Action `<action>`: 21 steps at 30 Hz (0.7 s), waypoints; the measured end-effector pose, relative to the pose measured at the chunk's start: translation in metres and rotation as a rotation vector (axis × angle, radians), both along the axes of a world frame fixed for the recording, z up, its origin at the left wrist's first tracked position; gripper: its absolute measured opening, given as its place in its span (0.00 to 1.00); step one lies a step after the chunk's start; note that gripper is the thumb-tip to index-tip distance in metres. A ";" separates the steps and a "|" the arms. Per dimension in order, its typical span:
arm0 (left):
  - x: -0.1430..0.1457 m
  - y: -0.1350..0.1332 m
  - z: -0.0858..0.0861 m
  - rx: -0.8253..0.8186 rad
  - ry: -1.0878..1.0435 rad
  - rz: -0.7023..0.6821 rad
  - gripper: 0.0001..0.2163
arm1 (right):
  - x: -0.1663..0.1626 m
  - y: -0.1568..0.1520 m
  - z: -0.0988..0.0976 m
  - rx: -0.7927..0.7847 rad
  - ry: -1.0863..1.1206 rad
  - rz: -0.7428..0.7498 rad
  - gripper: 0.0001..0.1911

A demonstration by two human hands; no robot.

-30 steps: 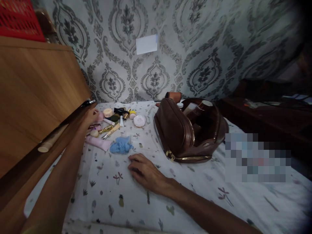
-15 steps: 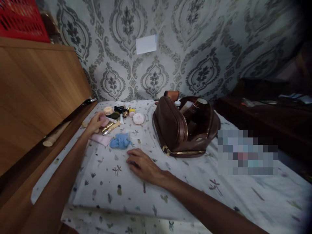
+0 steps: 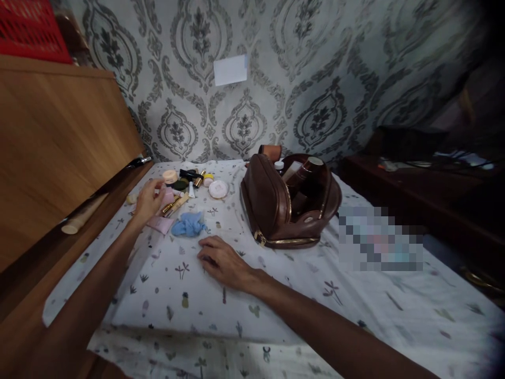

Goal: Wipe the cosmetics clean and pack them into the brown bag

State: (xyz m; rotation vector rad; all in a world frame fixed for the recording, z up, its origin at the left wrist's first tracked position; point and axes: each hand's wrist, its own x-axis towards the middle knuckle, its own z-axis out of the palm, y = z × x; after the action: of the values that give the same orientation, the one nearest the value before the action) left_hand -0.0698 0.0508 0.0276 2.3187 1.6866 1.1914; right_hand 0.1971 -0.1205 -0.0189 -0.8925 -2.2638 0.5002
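Printed cloth (image 3: 205, 316) forms the base. Left hand (image 3: 149, 200): grip partly closed at a pink item (image 3: 168, 196); hold cannot be confirmed. Right hand (image 3: 224, 263): grip half open, apparently empty. Cosmetics (image 3: 180, 185) lie loose beyond the left grip; the open bag (image 3: 263, 197), right of both, already contains a bottle (image 3: 309, 169).

brown bag (image 3: 265, 202) with gold zip, blue cloth (image 3: 189, 225), pink tube (image 3: 160, 224), white plant-print sheet (image 3: 158, 300), grey damask-patterned wallpaper (image 3: 268, 79).

My left hand (image 3: 150, 201) is in among the cosmetics (image 3: 180, 185), cloth bundle (image 3: 189, 225) just before them, bag (image 3: 263, 197) off right with a bottle (image 3: 309, 168) inside, my right hand (image 3: 223, 261) nearer me.
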 end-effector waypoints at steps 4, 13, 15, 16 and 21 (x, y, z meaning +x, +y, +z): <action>0.007 -0.005 -0.005 -0.094 0.036 0.003 0.20 | 0.000 -0.001 0.001 0.004 -0.011 0.005 0.07; 0.053 -0.034 -0.005 -0.129 0.070 -0.321 0.20 | 0.001 -0.001 -0.002 -0.007 0.041 -0.018 0.07; 0.062 -0.037 -0.003 -0.147 0.021 -0.372 0.21 | 0.001 0.000 -0.003 -0.017 0.068 -0.031 0.08; 0.065 -0.037 -0.003 -0.165 0.006 -0.381 0.21 | 0.002 0.001 -0.003 -0.021 0.083 -0.041 0.08; 0.086 -0.039 -0.010 -0.265 0.061 -0.421 0.22 | 0.010 0.000 0.006 -0.052 0.193 -0.224 0.15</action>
State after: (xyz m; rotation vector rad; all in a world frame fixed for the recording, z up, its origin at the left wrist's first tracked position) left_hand 0.0161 0.0114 0.0173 2.3909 1.1920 0.7748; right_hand 0.2069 -0.1210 -0.0126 -1.0621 -1.9571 0.5211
